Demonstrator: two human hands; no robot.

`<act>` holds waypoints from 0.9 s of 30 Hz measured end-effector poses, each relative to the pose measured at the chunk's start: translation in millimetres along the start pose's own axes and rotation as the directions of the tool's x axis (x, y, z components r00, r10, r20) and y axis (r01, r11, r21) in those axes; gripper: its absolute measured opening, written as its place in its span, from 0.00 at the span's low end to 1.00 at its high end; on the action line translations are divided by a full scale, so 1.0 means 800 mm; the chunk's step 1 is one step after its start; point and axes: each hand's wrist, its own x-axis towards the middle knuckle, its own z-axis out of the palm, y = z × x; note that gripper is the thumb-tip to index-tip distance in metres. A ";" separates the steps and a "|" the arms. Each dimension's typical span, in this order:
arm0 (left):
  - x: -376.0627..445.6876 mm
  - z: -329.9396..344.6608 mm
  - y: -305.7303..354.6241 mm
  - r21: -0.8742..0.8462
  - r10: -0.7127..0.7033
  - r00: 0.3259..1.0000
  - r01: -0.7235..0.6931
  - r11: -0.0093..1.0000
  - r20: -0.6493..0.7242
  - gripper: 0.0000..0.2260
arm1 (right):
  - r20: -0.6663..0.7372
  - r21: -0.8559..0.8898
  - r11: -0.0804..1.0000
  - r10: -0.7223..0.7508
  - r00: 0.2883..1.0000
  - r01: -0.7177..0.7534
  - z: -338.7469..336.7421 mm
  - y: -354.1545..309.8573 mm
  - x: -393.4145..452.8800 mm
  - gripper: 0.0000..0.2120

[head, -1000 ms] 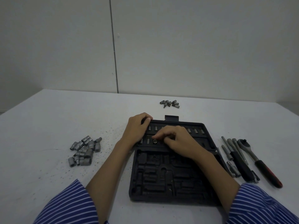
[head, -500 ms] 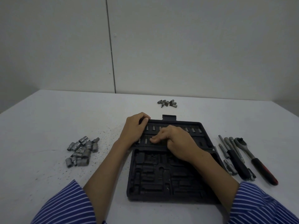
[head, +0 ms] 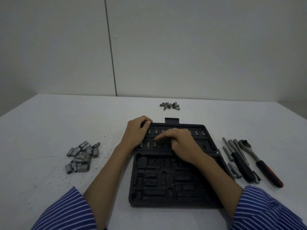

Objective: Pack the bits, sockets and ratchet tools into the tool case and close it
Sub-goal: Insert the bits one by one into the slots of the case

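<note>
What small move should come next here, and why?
Probably lift the right hand and fetch another bit from the loose bits beyond the tool case: its fingers press into a partly filled lid row, and open slots remain.

I count one open black plastic tool case (head: 167, 185), one red-and-black-handled steel ratchet (head: 259, 161), two heaps of loose metal pieces: grey sockets (head: 82, 156) and small bits (head: 170, 106); individual pieces too crowded to count.

The picture is dim and a bit gray. Soft light falls evenly from above, so shadows are faint. No bright glare shows. The dark tool case (head: 166, 185) hides its small details. Straight lines bend near the edges.
</note>
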 end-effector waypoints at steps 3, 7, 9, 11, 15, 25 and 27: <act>0.000 0.000 0.000 -0.005 -0.006 1.000 0.006 1.000 0.003 0.08 | 0.014 -0.014 1.000 0.016 1.000 -0.016 0.002 0.000 -0.001 0.29; 0.000 0.000 0.000 0.003 0.002 1.000 -0.002 1.000 -0.001 0.08 | 0.029 -0.001 0.999 0.039 0.999 -0.039 0.005 0.005 0.000 0.29; 0.000 0.000 0.001 0.006 0.003 1.000 -0.003 1.000 -0.002 0.08 | 0.024 0.002 0.999 0.040 0.999 -0.040 0.006 0.006 0.001 0.29; -0.001 0.000 0.001 0.009 0.005 1.000 -0.005 1.000 -0.002 0.08 | 0.021 0.002 0.999 0.036 0.999 -0.036 0.006 0.005 0.001 0.29; -0.001 0.000 0.001 0.005 -0.011 1.000 0.011 1.000 0.004 0.08 | 0.030 0.014 1.000 0.012 0.999 -0.012 0.005 0.005 0.001 0.29; -0.002 -0.001 0.002 -0.013 -0.014 1.000 0.014 1.000 0.004 0.08 | 0.039 0.063 0.998 0.015 0.999 -0.017 0.005 0.009 0.002 0.29; -0.002 -0.001 0.001 -0.015 -0.016 1.000 0.016 1.000 0.004 0.08 | 0.042 0.058 0.998 0.022 0.999 -0.024 0.005 0.008 0.002 0.29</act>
